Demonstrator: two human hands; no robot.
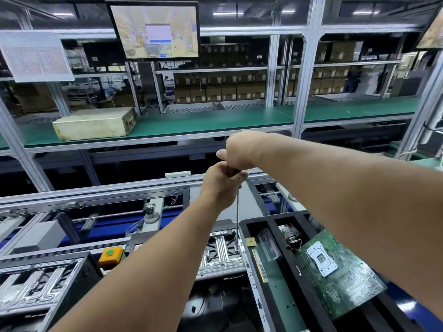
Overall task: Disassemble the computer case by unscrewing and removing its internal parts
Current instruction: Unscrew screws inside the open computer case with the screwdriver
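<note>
You are working the unscrewing step: both hands are clamping the screwdriver (237,212), right hand (239,149) stacked over left hand (221,182), tip seated at the right edge of the case (223,255) below, so next you will likely need steady downward pressure while turning.

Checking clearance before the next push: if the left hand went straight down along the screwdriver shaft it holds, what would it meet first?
Probably the silver stamped metal floor of the computer case. The left hand grips the long thin steel screwdriver, whose tip seems already there; depth is unclear.
</note>
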